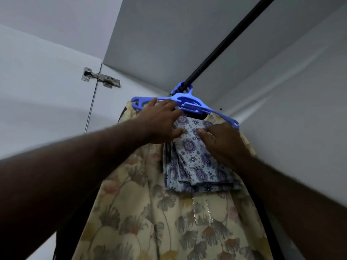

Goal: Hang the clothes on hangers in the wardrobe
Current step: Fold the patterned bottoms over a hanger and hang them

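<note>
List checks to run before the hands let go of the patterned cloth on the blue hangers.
1. Hooks of the blue hangers sit over the black rail: ok.
2. The patterned cloth hangs folded from the hangers: ok. Which hanger carries it: cannot tell.
3. The left hand rests with straight fingers across the hangers and the top of the cloth: ok.
4. The right hand is on the cloth's right side. Gripping or only touching: cannot tell.
5. The yellow floral garment hangs down behind the cloth: ok.
</note>
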`<state>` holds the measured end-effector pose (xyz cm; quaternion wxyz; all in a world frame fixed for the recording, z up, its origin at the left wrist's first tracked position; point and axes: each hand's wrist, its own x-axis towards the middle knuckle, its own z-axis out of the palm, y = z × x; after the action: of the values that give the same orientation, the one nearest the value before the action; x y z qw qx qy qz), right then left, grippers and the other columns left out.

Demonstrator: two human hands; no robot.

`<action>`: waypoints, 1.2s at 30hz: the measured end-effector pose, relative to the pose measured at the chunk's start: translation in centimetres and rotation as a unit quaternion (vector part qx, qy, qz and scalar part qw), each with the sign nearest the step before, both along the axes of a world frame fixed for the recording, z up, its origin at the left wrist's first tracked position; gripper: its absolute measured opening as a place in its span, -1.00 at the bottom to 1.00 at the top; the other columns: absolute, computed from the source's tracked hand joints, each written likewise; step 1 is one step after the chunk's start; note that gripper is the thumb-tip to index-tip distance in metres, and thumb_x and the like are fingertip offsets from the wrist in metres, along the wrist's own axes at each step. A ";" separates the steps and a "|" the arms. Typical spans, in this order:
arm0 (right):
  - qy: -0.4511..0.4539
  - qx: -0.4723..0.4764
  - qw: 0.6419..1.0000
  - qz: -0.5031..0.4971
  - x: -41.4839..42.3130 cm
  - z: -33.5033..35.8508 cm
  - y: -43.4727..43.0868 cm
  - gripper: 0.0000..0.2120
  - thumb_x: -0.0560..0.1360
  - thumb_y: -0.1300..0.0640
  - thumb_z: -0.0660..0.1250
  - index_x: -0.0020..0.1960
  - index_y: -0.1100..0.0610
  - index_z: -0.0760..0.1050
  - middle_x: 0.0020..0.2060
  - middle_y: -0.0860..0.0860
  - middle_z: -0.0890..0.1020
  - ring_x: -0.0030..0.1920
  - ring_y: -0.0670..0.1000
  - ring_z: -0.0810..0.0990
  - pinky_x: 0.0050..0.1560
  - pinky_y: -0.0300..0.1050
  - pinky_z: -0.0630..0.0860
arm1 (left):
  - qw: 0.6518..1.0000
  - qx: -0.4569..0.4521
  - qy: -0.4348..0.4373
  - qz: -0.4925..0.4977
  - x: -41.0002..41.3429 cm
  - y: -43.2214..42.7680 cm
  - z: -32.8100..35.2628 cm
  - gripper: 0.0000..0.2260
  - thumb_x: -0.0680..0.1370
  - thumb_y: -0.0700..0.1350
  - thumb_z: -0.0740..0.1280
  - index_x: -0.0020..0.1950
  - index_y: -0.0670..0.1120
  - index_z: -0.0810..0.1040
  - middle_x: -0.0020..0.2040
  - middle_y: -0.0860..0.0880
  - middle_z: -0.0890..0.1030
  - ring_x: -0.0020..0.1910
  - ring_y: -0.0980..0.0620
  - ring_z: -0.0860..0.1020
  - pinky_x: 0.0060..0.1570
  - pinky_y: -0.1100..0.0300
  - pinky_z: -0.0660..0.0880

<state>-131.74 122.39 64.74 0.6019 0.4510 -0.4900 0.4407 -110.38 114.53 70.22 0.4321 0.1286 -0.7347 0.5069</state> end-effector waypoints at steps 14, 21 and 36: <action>-0.166 0.168 0.971 -0.028 1.8 1.3 -5.6 -0.26 0.54 -0.44 -0.06 0.61 -0.13 -0.06 0.62 0.04 -0.03 0.60 0.07 -0.06 0.52 0.29 0.01 | 0.995 0.047 -0.039 0.073 0.7 -4.8 -0.4 -0.35 0.56 0.35 0.06 0.57 0.08 0.09 0.57 -0.16 0.12 0.56 -0.13 0.06 0.49 -0.24 0.03; -0.176 0.127 0.975 -0.044 -1.0 -8.1 -5.1 -0.25 0.48 -0.43 -0.13 0.60 -0.14 0.05 0.60 0.04 0.09 0.58 0.04 0.03 0.51 0.19 0.11 | 0.983 -0.054 -0.156 0.080 -1.4 -4.7 -6.0 -0.33 0.58 0.21 0.17 0.60 0.12 -0.08 0.61 -0.12 -0.09 0.59 -0.11 -0.12 0.48 -0.20 -0.20; -0.212 0.102 0.970 0.057 -2.1 -13.1 -1.8 -0.55 0.59 0.22 0.28 0.46 0.04 0.40 0.34 0.13 0.43 0.29 0.13 0.46 0.26 -0.03 0.43 | 0.988 -0.006 -0.152 -0.031 -4.1 -1.6 -11.6 -0.76 0.60 -0.10 0.21 0.25 -0.09 0.42 0.08 -0.08 0.57 0.08 -0.06 0.54 0.12 0.02 0.48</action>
<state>-133.84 120.63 51.65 0.4090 0.4336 -0.6223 0.5074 -114.45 112.89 58.65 0.3311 0.0247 -0.7926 0.5114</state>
